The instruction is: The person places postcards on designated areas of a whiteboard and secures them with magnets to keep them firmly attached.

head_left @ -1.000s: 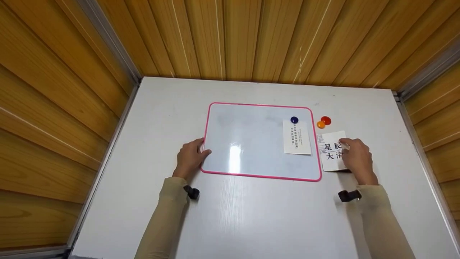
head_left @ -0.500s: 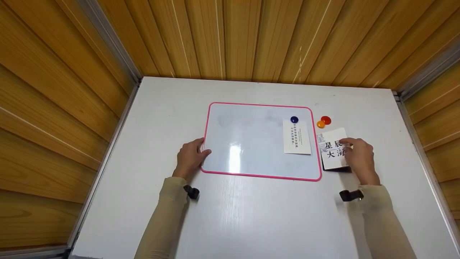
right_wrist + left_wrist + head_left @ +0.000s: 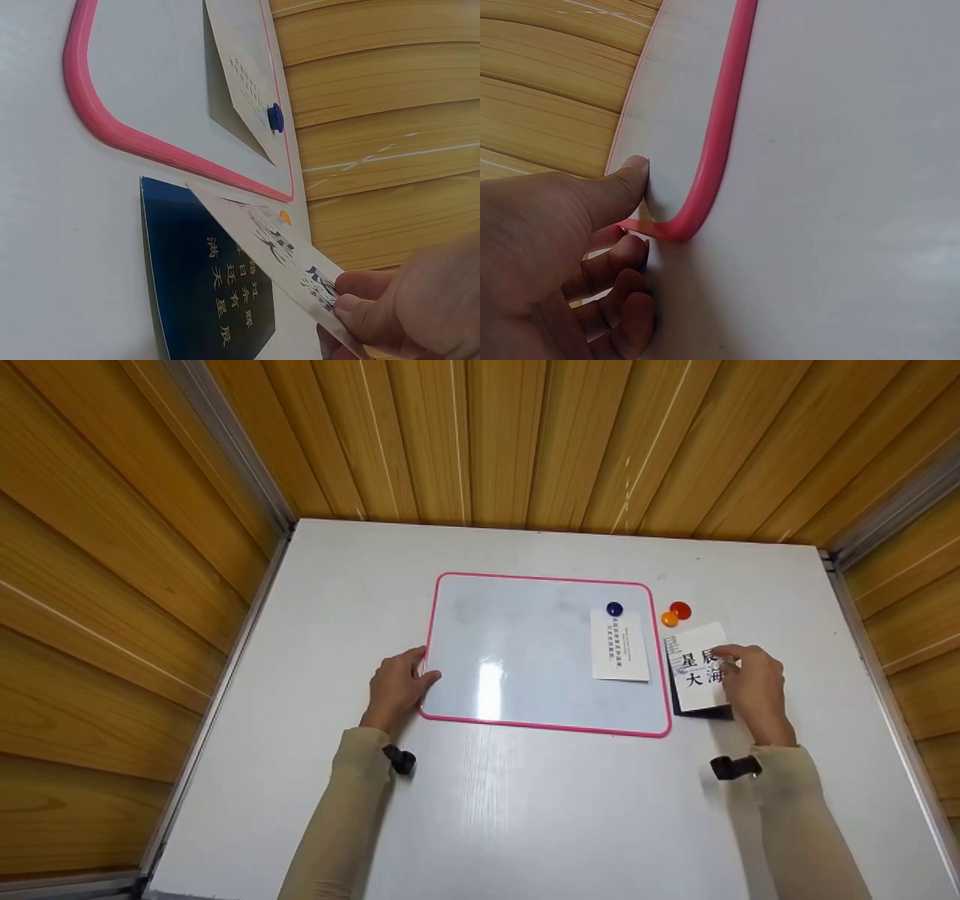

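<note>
My left hand point(image 3: 397, 686) holds the left edge of a pink-framed whiteboard point(image 3: 517, 637); in the left wrist view its thumb lies over the frame corner and the other fingers curl beside it. To the board's right, my right hand point(image 3: 756, 690) pinches the edge of a white card point(image 3: 699, 694) printed with large black characters. This card is tilted and raised above a dark blue card point(image 3: 199, 255) with gold characters, which lies on the table. On the board's right side, a blue magnet point(image 3: 614, 609) sits at the top of another white card point(image 3: 621, 656), whose lower end stands off the surface.
A red magnet point(image 3: 681, 610) and an orange magnet point(image 3: 669, 619) lie together behind the raised card, just right of the board. The white table point(image 3: 525, 810) is bordered by wood-patterned walls point(image 3: 495, 442) at the back and sides.
My right hand has shifted slightly right, lifting the white card and moving it back, so more of the dark card under it shows. My left hand and the whiteboard have stayed put.
</note>
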`<state>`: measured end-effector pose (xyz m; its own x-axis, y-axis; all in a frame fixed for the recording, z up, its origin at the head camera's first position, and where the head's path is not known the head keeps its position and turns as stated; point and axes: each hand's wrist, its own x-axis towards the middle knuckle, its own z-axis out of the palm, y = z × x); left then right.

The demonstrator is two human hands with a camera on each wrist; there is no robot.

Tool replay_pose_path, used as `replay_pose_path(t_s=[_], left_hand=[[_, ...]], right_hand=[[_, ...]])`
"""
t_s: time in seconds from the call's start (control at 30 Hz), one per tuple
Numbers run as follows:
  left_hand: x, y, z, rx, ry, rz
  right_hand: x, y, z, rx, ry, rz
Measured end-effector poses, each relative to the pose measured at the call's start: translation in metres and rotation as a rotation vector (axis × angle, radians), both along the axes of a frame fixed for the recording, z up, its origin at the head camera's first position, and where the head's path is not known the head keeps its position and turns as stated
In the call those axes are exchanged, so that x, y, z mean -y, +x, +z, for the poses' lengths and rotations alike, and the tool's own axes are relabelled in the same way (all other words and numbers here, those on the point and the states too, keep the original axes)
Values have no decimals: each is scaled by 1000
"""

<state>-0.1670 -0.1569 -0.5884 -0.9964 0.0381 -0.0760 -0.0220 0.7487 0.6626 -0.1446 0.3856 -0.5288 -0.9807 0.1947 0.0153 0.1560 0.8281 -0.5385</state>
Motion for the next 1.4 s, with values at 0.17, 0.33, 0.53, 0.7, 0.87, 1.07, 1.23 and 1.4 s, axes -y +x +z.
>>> replay_pose_path(t_s=[0.17,0.33,0.53,0.7,0.87,1.07,1.23,1.4], left_hand=[[-1,1,1,-18,-4,-1],[-1,2,1,-12,-3,4],[-1,2,1,3,7,14],[-2,2,1,3,8,16],[-2,2,1,3,5,21],[-2,2,1,6,8,17],[-2,1,0,2,-1,17],[-2,0,0,-1,0,16]], right_hand=[[1,0,2,-58,2,3],[3,0,4,-67,7,0],[2,-3,6,-91,9,20],[3,-6,10,-96,7,19],[5,-10,15,-79,7,17],[6,-13,19,-85,10,21],[6,-16,20,-135,7,49],[7,-17,21,-125,11,45]])
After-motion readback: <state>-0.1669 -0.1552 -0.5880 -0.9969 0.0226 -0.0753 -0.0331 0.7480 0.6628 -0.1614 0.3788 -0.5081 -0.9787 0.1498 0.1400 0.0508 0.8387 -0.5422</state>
